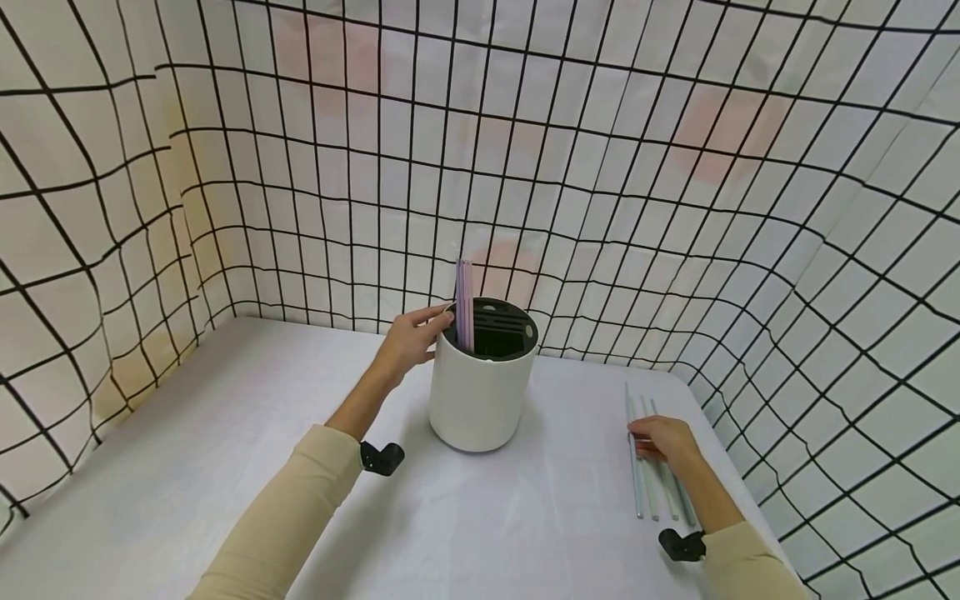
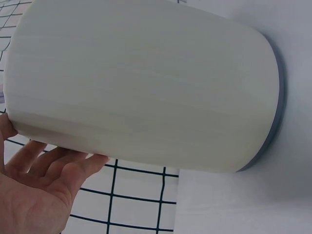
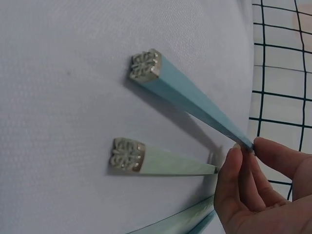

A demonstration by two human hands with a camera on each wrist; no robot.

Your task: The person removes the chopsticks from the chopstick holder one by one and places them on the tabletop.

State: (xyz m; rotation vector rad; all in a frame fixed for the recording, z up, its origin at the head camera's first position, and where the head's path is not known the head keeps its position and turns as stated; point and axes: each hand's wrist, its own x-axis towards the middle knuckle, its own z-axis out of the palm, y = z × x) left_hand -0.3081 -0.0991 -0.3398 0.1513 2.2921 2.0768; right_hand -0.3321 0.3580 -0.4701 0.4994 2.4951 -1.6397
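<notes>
A white cylindrical utensil holder [image 1: 482, 404] with a black divided top stands upright on the table. My left hand [image 1: 411, 342] grips its upper left side, the thumb at the rim and the fingers against the outer wall. Several purple and pink chopsticks [image 1: 465, 308] stand in the holder's left part. On the right, my right hand [image 1: 667, 440] pinches a blue chopstick [image 3: 195, 102] between thumb and fingers. That chopstick has an ornate metal end, raised off the cloth in the right wrist view. Beside it lie a pale green chopstick [image 3: 175, 163] and others, partly hidden beneath the hand.
White cloth covers the table [image 1: 555, 517]. A black wire grid [image 1: 420, 158] with white sheeting behind it encloses the back and both sides, close behind the holder and to the right of the loose chopsticks. Small black cameras [image 1: 382, 458] sit on both wrists.
</notes>
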